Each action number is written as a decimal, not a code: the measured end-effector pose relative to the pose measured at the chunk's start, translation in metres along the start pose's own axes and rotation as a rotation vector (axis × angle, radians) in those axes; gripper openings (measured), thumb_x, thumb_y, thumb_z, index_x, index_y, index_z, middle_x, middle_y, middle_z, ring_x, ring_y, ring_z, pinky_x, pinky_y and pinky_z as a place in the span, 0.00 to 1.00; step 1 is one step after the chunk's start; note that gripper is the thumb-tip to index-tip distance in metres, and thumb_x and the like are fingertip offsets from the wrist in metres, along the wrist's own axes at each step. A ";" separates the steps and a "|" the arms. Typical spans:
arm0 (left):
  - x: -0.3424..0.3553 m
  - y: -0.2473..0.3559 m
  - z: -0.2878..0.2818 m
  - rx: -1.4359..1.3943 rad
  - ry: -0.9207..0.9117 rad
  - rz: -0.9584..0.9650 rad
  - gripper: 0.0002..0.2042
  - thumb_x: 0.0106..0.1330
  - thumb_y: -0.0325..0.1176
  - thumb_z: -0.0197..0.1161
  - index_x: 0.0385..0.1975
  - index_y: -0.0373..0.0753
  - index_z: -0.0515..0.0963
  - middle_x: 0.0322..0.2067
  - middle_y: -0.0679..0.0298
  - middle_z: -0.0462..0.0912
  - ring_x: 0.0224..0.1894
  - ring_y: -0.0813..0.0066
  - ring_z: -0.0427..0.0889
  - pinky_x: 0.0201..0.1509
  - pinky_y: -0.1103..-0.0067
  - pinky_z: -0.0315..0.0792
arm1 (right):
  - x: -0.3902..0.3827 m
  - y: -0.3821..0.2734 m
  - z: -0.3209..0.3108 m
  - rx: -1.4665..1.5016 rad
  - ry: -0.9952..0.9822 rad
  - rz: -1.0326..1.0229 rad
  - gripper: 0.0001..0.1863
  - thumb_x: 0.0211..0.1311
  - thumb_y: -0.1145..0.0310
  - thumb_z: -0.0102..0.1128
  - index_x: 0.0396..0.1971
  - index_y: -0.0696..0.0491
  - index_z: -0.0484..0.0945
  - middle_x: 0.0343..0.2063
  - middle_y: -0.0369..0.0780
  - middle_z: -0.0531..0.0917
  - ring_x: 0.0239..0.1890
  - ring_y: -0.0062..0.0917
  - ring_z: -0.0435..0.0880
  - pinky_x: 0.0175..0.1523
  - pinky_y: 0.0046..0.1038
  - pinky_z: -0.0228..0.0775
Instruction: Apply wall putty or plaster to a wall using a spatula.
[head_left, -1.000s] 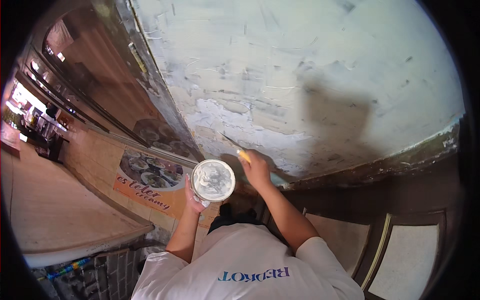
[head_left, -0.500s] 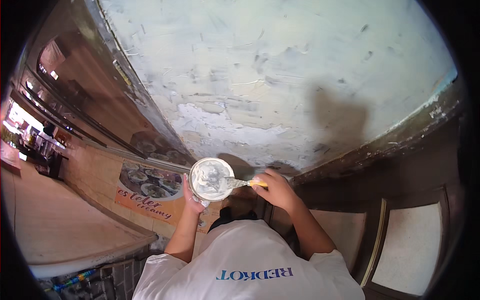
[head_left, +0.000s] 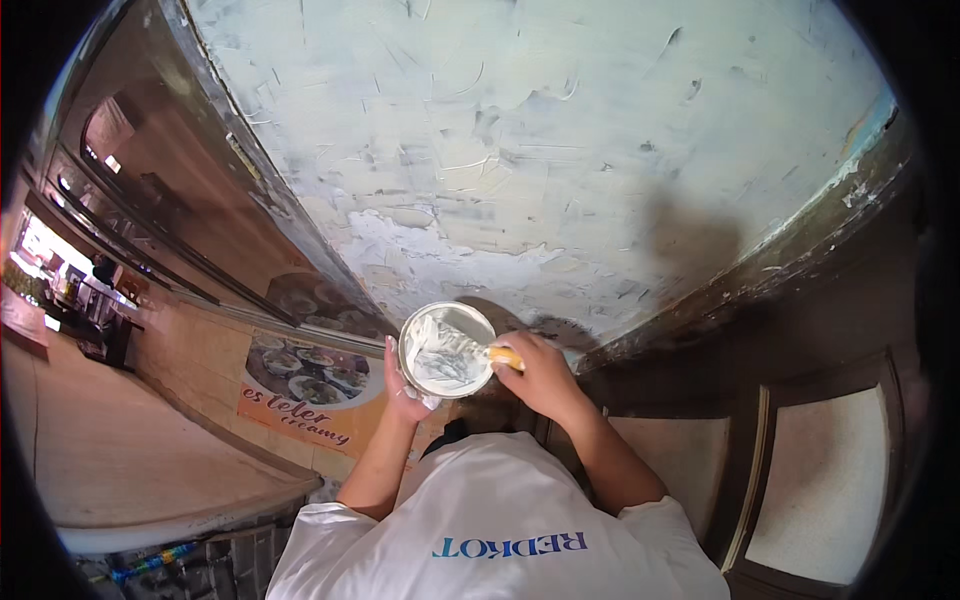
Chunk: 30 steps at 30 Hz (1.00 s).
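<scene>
My left hand (head_left: 408,402) is wrapped around the side and underside of a round white tub (head_left: 404,340), its thumb along the wall of the tub. White filler paste (head_left: 447,366) coats the inside. In my right hand (head_left: 545,380) is a putty knife (head_left: 506,357), gripped by its yellow handle. Its blade reaches into the tub and is smeared with paste, so its edge is hard to make out. White smudges mark my left hand. Just beyond the tub rises a pale wall (head_left: 550,150) with trowel marks and a whiter patch low down.
Dark wooden trim (head_left: 740,280) borders the wall on the right, above panelled woodwork (head_left: 820,480). To the left are a window frame (head_left: 190,260), a food poster (head_left: 300,400) and a pale counter-like surface (head_left: 150,450). Shadows fall across the wall.
Both hands and the tub have shifted slightly right and up in the picture. The knife has gone further across the tub, and the paste inside has been pushed about.
</scene>
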<state>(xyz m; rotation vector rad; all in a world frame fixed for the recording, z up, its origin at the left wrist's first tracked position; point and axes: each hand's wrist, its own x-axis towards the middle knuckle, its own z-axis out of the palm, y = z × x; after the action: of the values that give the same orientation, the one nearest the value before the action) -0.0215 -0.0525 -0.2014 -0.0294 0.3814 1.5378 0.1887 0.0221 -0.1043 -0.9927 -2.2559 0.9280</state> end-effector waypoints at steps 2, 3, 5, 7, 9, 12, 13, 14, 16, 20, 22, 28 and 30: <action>-0.003 0.004 0.008 -0.005 -0.017 0.003 0.37 0.66 0.65 0.42 0.65 0.42 0.63 0.62 0.55 0.69 0.61 0.52 0.70 0.65 0.58 0.63 | -0.003 0.005 -0.002 0.022 0.037 0.009 0.16 0.55 0.70 0.64 0.44 0.55 0.74 0.40 0.45 0.81 0.41 0.44 0.80 0.44 0.37 0.73; -0.003 0.004 0.011 -0.027 0.001 0.012 0.37 0.66 0.65 0.43 0.66 0.42 0.62 0.62 0.54 0.68 0.62 0.52 0.69 0.65 0.56 0.63 | -0.005 0.008 -0.002 -0.034 0.048 -0.018 0.16 0.56 0.70 0.64 0.44 0.55 0.74 0.40 0.45 0.81 0.41 0.44 0.80 0.44 0.38 0.73; -0.001 0.003 0.011 -0.032 -0.010 0.013 0.37 0.66 0.65 0.43 0.66 0.42 0.62 0.62 0.54 0.68 0.62 0.51 0.69 0.65 0.56 0.63 | -0.007 0.010 -0.005 -0.091 0.059 -0.043 0.16 0.56 0.71 0.64 0.45 0.55 0.73 0.39 0.46 0.81 0.41 0.44 0.80 0.44 0.38 0.73; -0.001 0.003 0.012 -0.034 -0.020 0.018 0.37 0.65 0.65 0.43 0.66 0.41 0.62 0.63 0.54 0.67 0.62 0.51 0.69 0.65 0.56 0.62 | -0.007 0.008 -0.008 -0.137 0.017 -0.035 0.15 0.57 0.71 0.63 0.45 0.54 0.73 0.38 0.46 0.81 0.40 0.44 0.80 0.43 0.38 0.73; 0.000 0.002 0.013 -0.028 -0.059 0.025 0.38 0.65 0.65 0.44 0.66 0.41 0.62 0.63 0.54 0.67 0.62 0.51 0.69 0.66 0.57 0.62 | -0.010 0.010 -0.007 -0.096 0.053 -0.030 0.15 0.58 0.70 0.63 0.44 0.54 0.73 0.38 0.46 0.81 0.40 0.45 0.80 0.43 0.38 0.73; 0.001 -0.001 0.017 0.015 0.018 0.034 0.38 0.64 0.66 0.44 0.66 0.41 0.62 0.63 0.54 0.67 0.62 0.51 0.68 0.66 0.57 0.62 | -0.007 0.009 -0.016 -0.095 0.028 0.052 0.14 0.59 0.68 0.62 0.44 0.54 0.73 0.37 0.47 0.82 0.40 0.45 0.81 0.43 0.38 0.73; 0.001 -0.002 0.018 0.017 0.016 0.029 0.38 0.64 0.66 0.44 0.66 0.41 0.62 0.63 0.54 0.67 0.62 0.51 0.68 0.66 0.57 0.62 | -0.005 0.009 -0.020 -0.132 -0.036 0.126 0.14 0.60 0.67 0.62 0.44 0.53 0.73 0.37 0.47 0.82 0.40 0.45 0.81 0.43 0.37 0.73; 0.000 -0.003 0.019 0.016 0.027 0.027 0.38 0.64 0.66 0.44 0.65 0.41 0.62 0.63 0.54 0.67 0.62 0.51 0.68 0.66 0.57 0.62 | -0.006 0.009 -0.020 -0.132 -0.031 0.129 0.14 0.60 0.67 0.62 0.44 0.53 0.73 0.37 0.47 0.82 0.40 0.45 0.81 0.43 0.37 0.73; 0.002 -0.005 0.022 0.018 0.034 0.015 0.38 0.64 0.66 0.45 0.65 0.41 0.62 0.63 0.54 0.67 0.62 0.51 0.68 0.66 0.57 0.62 | -0.011 0.012 -0.020 -0.051 0.057 0.079 0.14 0.59 0.67 0.62 0.43 0.53 0.73 0.35 0.48 0.82 0.41 0.46 0.80 0.42 0.37 0.73; 0.011 -0.009 0.025 0.026 0.043 -0.024 0.38 0.64 0.66 0.44 0.65 0.42 0.63 0.63 0.54 0.67 0.62 0.51 0.68 0.66 0.57 0.63 | -0.014 0.044 -0.016 0.004 0.042 0.157 0.12 0.64 0.65 0.58 0.41 0.56 0.73 0.30 0.47 0.82 0.35 0.40 0.82 0.40 0.35 0.71; 0.010 -0.010 0.033 0.033 0.050 -0.063 0.38 0.64 0.66 0.44 0.65 0.42 0.63 0.63 0.54 0.67 0.62 0.51 0.68 0.66 0.57 0.63 | -0.020 0.065 -0.010 0.203 -0.068 0.397 0.14 0.68 0.60 0.52 0.38 0.58 0.73 0.26 0.44 0.80 0.29 0.34 0.79 0.37 0.33 0.69; 0.018 -0.018 0.022 0.039 0.034 -0.143 0.38 0.63 0.66 0.45 0.66 0.42 0.63 0.63 0.54 0.67 0.63 0.52 0.68 0.66 0.56 0.62 | -0.050 0.078 -0.001 0.320 0.007 0.305 0.13 0.70 0.62 0.51 0.38 0.59 0.72 0.28 0.41 0.76 0.31 0.25 0.73 0.39 0.28 0.67; 0.021 -0.020 0.022 0.084 0.006 -0.152 0.38 0.64 0.66 0.45 0.66 0.42 0.62 0.64 0.55 0.66 0.63 0.51 0.68 0.66 0.56 0.62 | -0.060 0.077 0.002 0.375 0.035 0.256 0.11 0.68 0.66 0.55 0.40 0.57 0.69 0.31 0.41 0.76 0.33 0.23 0.73 0.39 0.27 0.68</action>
<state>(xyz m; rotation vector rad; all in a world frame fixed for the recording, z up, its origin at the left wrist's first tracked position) 0.0025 -0.0280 -0.1905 0.0025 0.4382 1.3708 0.2572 0.0133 -0.1737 -1.1233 -1.8566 1.3693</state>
